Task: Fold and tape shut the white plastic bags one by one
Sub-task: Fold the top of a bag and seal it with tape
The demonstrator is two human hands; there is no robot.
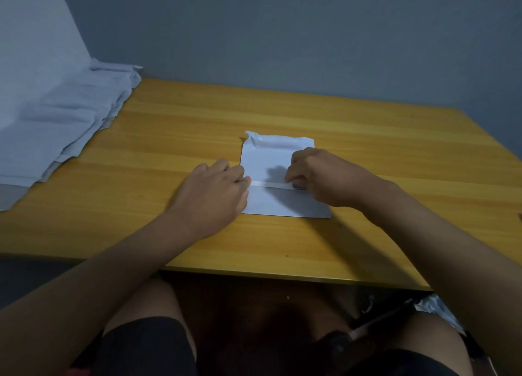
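A folded white plastic bag (271,163) lies flat in the middle of the wooden table (367,149). A strip of pale tape (268,184) stretches across the bag from left to right. My left hand (214,194) pinches the strip's left end at the bag's left edge. My right hand (319,175) grips a small tape roll (300,186) at the strip's right end, with the roll mostly hidden under the fingers.
A pile of white plastic bags (65,115) covers the table's far left corner and leans against the wall. The table's near edge (254,274) runs above my knees. Some crumpled plastic (435,307) lies on the floor at lower right.
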